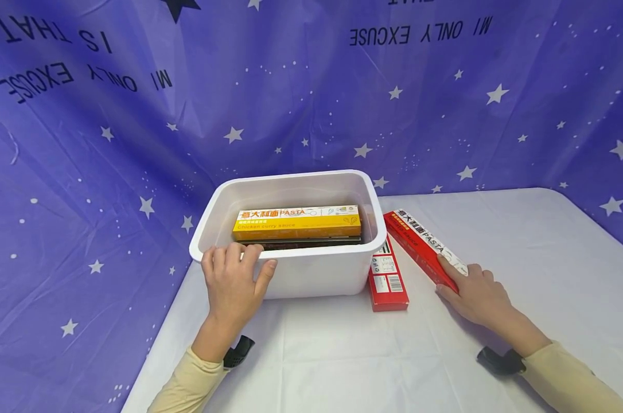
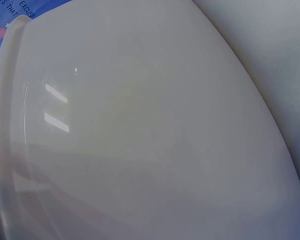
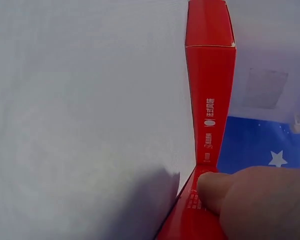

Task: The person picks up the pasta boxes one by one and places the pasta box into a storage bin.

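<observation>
A white plastic tub (image 1: pixel 316 275) stands on the table, and my left hand (image 1: pixel 234 284) grips its front rim near the left corner, fingers hooked over the edge. Inside the tub lies a yellow pasta box (image 1: pixel 297 225) marked "Chicken curry sauce", with a dark box (image 1: pixel 311 244) partly hidden in front of it. To the right of the tub, my right hand (image 1: pixel 477 295) holds the near end of a red and white pasta box (image 1: pixel 417 249). My thumb (image 3: pixel 215 192) presses on its red side in the right wrist view. Another red box (image 1: pixel 389 281) lies against the tub's right side.
A white cloth (image 1: pixel 523 246) covers the table. Behind and to the left hangs a purple curtain (image 1: pixel 291 103) with stars and lettering. The left wrist view is mostly filled by the tub's outer wall (image 2: pixel 140 125).
</observation>
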A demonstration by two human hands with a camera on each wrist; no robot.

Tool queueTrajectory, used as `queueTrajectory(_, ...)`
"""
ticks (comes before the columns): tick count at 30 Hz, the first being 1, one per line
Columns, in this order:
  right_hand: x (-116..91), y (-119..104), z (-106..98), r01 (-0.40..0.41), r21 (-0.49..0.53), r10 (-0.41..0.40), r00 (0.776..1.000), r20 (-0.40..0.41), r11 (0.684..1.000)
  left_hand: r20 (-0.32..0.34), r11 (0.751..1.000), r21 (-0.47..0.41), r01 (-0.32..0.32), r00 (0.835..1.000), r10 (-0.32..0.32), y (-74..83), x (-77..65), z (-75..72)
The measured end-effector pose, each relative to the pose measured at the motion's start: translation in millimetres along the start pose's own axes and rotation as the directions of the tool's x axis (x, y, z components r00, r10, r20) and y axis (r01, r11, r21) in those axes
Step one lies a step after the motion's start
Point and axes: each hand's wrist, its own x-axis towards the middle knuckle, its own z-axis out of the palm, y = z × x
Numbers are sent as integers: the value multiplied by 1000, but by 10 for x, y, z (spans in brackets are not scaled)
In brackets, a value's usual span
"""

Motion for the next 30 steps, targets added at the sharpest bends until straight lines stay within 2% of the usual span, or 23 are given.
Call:
queueTrajectory(7,8,-10,-59,24,-8,-24,1000,-20,1000,9,1000,-4,7,1000,-7,-6,-7,3)
queueTrajectory(18,17,43,-350,69,-13,-69,997,-26,998,6,1000,-8,3,1000,-3,1,-2,4)
queueTrajectory(23,73,84,-643,78,-17,-79,996,-33,997,4,1000,-5,1,1000,-1,5,-6,11)
queueTrajectory(30,244,75,-1240,122,-49,-124,991,-47,991,-3,1000,-8,5,1000,-5,1,-1,5)
